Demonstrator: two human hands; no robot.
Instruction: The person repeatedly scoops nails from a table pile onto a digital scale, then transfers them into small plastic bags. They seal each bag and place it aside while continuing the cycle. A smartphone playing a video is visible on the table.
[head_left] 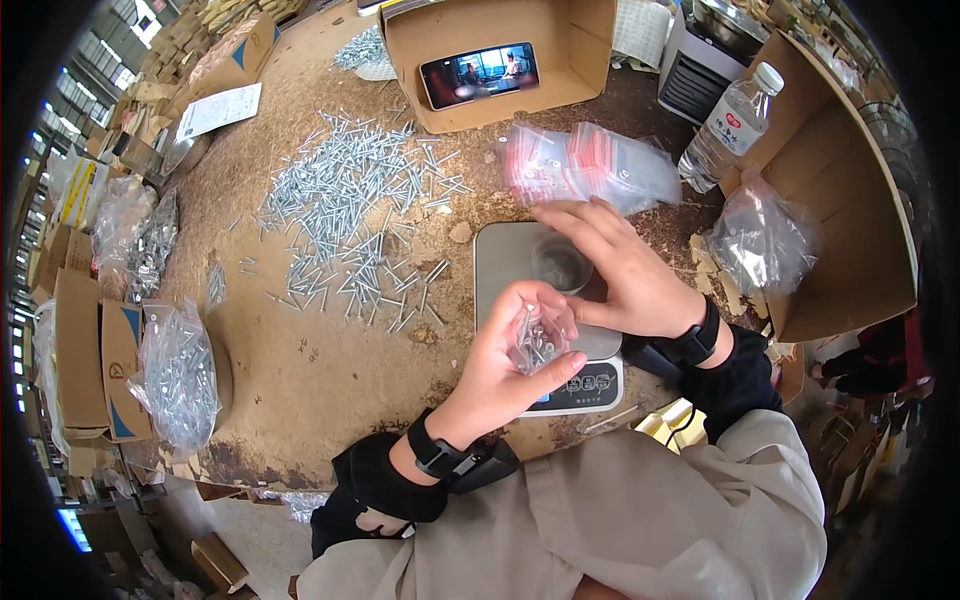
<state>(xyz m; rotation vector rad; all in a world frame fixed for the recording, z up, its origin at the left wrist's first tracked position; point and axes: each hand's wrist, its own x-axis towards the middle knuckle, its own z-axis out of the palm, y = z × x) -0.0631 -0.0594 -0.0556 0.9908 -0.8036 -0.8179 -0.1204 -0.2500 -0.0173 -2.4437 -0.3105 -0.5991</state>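
My left hand (490,360) is closed around a small clear plastic bag (538,342) with several silver screws inside, above the near part of a digital scale (505,250). My right hand (645,280) has its fingers stretched out over the scale's right side. Its thumb comes close to the bag; whether they touch, I cannot tell. Beside those fingers a clear round cup (560,264) stands on the scale's plate, partly covered by the hand. To the left, a loose heap of silver screws (340,195) spreads over the worn brown table (290,375).
Flat zip bags with red edges (590,165) lie beyond the scale. A phone (480,76) leans in an open cardboard box (575,60). A water bottle (730,130) stands right, near another cardboard box (850,200). A filled bag of screws (178,380) sits at the left edge.
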